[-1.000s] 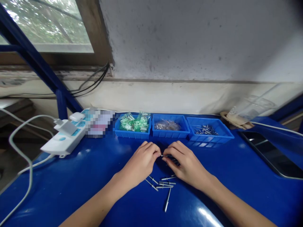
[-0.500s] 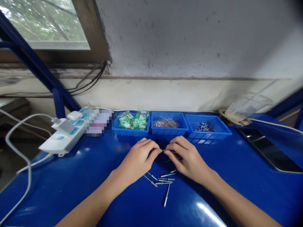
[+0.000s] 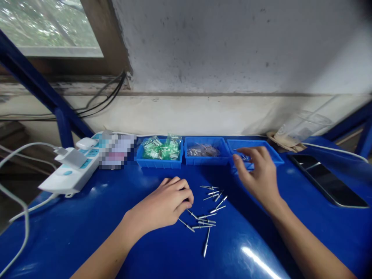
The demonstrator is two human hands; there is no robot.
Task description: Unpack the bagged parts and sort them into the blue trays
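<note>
My right hand (image 3: 257, 174) is over the front left of the right blue bin (image 3: 274, 158), thumb and index finger close together. A thin metal bit shows at their tips, seemingly a blind rivet (image 3: 234, 150). Several rivets (image 3: 246, 158) in that bin appear between the fingers. My left hand (image 3: 174, 199) rests low over the table, its fingers curled and the thumb pressed against them; whatever it may hold is hidden. Beside it, several silver blind rivets (image 3: 207, 221) lie scattered on the blue table (image 3: 162, 252). One rivet (image 3: 206, 242) lies nearer me, apart from the others.
A middle blue bin (image 3: 206, 161) contains bagged small parts, and a left blue bin (image 3: 158, 163) has green-and-clear packets. To the left lies a white power strip (image 3: 62, 180) with cables. A phone (image 3: 328, 180) and a plastic cup (image 3: 302, 126) are on the right.
My hands have come apart. The right one has moved right and away from me, to the right bin; the left has drawn slightly back, its fingers more curled. More rivets on the table are uncovered.
</note>
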